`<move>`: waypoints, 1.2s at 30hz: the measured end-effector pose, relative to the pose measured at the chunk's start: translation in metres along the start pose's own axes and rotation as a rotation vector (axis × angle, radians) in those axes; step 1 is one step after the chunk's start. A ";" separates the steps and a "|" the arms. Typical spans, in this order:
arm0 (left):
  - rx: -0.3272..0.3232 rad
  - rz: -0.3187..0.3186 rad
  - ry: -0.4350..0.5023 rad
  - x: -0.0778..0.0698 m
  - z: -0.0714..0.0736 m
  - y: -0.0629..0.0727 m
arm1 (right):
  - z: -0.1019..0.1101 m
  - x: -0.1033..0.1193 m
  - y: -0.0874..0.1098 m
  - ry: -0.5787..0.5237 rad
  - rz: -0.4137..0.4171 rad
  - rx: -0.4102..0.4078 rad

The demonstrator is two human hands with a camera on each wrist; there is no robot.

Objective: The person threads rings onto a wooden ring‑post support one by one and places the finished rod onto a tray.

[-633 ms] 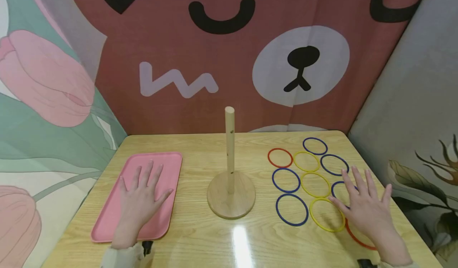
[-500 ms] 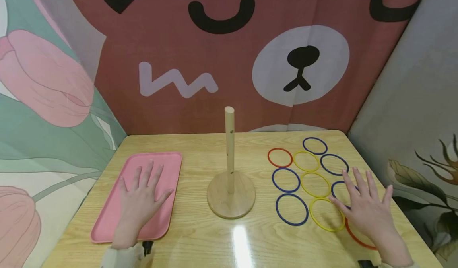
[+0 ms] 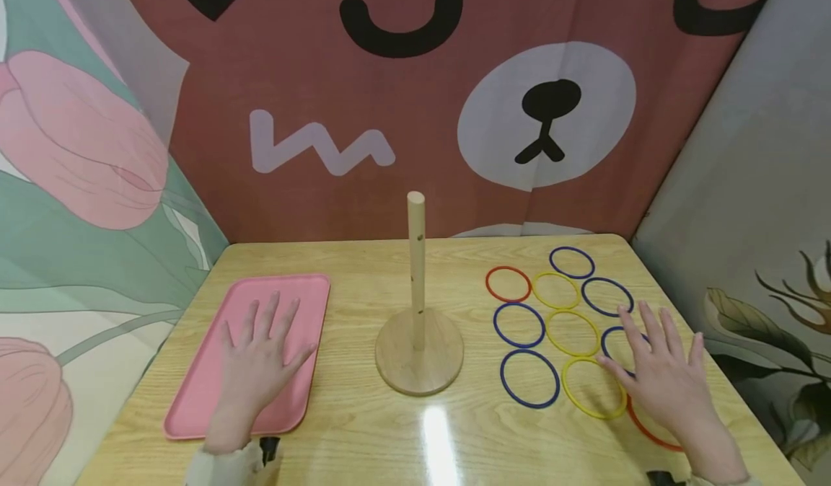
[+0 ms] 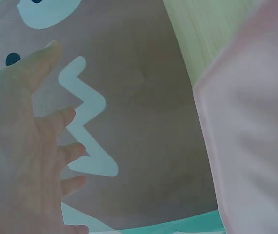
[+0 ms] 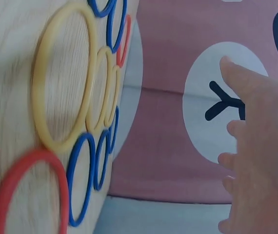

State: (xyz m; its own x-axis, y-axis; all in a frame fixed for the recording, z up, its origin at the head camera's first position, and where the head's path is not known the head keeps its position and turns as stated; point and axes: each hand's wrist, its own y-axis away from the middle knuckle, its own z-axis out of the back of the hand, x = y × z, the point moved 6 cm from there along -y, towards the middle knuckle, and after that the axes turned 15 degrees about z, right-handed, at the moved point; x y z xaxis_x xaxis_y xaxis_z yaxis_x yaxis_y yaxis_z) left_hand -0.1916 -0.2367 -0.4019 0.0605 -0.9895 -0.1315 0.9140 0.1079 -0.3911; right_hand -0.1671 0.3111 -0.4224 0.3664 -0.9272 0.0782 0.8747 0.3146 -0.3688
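Observation:
My left hand (image 3: 256, 370) is held over the pink tray (image 3: 310, 302), fingers straight and spread, holding nothing. The left wrist view shows that hand (image 4: 22, 146) raised apart from the tray (image 4: 256, 136). Over the right side of the table my right hand (image 3: 671, 381) hovers with spread fingers, also holding nothing. Beneath and beside it lie a red ring (image 3: 645, 430), a yellow ring (image 3: 565, 380) and a blue ring (image 3: 603, 339), the red and blue ones partly hidden. Between the hands stands a wooden peg (image 3: 417, 270), upright on a round base (image 3: 392, 370) and bare of rings.
Several more blue, yellow and red rings lie flat in a cluster on the right, among them a red ring (image 3: 508, 268) towards the back. The wooden table (image 3: 363, 270) meets a bear-print cloth (image 3: 311, 205) behind and a grey wall (image 3: 727, 183) at right.
The head view has shifted very slightly. Both hands stay spread in nearly the same places, and the tray, peg and rings have not moved.

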 end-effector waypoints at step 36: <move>0.608 -0.138 0.254 -0.102 -0.080 0.013 | -0.067 0.060 -0.036 -0.128 0.021 0.329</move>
State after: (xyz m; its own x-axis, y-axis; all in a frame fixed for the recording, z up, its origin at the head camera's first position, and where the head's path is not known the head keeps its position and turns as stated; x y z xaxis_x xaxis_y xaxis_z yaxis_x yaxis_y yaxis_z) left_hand -0.2179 -0.1267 -0.4670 -0.1014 -0.9290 -0.3559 0.9743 -0.1650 0.1532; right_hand -0.1975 0.2303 -0.4668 0.4045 -0.8931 0.1971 0.9141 0.4019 -0.0550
